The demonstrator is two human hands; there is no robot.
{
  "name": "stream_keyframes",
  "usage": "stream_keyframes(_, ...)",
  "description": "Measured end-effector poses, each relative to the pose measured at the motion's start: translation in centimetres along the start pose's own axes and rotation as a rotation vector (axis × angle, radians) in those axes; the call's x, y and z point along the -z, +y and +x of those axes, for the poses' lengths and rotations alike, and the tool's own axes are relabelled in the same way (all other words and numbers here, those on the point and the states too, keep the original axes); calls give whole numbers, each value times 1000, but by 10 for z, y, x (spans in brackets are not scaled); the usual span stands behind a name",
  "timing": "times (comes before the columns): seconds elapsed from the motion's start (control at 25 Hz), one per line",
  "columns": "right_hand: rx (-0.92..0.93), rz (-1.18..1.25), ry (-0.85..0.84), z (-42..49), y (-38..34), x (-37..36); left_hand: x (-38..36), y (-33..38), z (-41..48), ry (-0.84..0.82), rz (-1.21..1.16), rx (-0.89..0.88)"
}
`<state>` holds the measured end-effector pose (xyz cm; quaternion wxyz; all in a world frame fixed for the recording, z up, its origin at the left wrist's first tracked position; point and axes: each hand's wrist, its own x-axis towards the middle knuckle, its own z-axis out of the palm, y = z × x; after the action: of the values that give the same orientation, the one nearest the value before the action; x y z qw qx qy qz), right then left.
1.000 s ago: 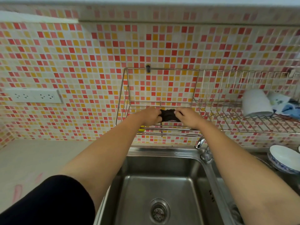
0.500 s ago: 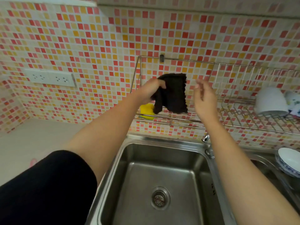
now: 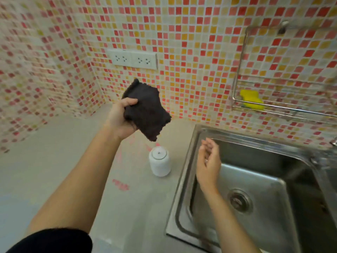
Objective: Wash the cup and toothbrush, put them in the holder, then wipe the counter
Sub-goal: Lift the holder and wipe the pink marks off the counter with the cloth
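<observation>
Dark cloth (image 3: 145,114) bunched in our left hand (image 3: 118,119) hangs above the desk (image 3: 54,170), seemingly ready for wiping; our right hand (image 3: 207,161), loosely open and empty, hovers at the sink (image 3: 273,143) rim.

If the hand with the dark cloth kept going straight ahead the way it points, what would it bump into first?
Probably the tiled wall. The left hand holds the dark cloth above the counter, pointing toward the wall, with nothing visible between. Depth is hard to judge.

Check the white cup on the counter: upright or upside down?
Upside down: the white cup stands on its rim on the counter, flat base facing up.
</observation>
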<state>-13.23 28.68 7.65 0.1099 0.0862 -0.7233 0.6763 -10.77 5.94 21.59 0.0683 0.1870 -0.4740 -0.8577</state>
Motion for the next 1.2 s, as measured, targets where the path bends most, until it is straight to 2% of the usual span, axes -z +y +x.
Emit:
stream_keyframes(0.08, -116, -109, -4, -39, 37, -33, 59, 5, -1, 99, 41, 30)
stream_keyframes(0.24, -287, -353, -202, -85, 81, -83, 153, 3, 5, 288, 177, 74)
stream_keyframes(0.28, -316, -361, -218, -91, 83, -94, 170, -3, 6, 310, 285, 69)
stream_keyframes(0.36, -359, -328, -216, -97, 85, -112, 196, -30, 4, 313, 679, 44)
stream_keyframes(0.4, -376, -290, -195, -98, 84, -121, 208, -49, 0, 266, 934, 38)
stream_keyframes(0.44, -383, -250, -162, -97, 85, -129, 219, -72, -7, 142, 1198, 37)
stream_keyframes(0.52, -369, -208, -79, -94, 85, -140, 234, -124, -24, -191, 1647, 81)
stream_keyframes(0.56, -350, -210, -41, -91, 85, -144, 234, -143, -33, -287, 1772, 116)
stream_keyframes(0.6, -328, -214, -10, -87, 83, -147, 233, -155, -38, -311, 1846, 125)
stream_keyframes(0.72, -294, -220, 92, -76, 79, -154, 237, -162, -36, -219, 1972, -61)
stream_keyframes(0.92, -305, -201, 193, -69, 80, -163, 237, -181, -14, -171, 2005, -10)
stream_keyframes(0.96, -305, -199, 204, -69, 80, -165, 230, -184, -12, -220, 1991, 37)
stream_keyframes(1.0, -303, -195, 211, -68, 80, -166, 227, -185, -10, -277, 1998, 5)
stream_keyframes(1.12, -293, -200, 222, -70, 82, -169, 252, -177, -20, -487, 2039, -184)
stream_keyframes(1.2, -298, -202, 235, -71, 84, -170, 289, -161, -28, -494, 2049, -229)
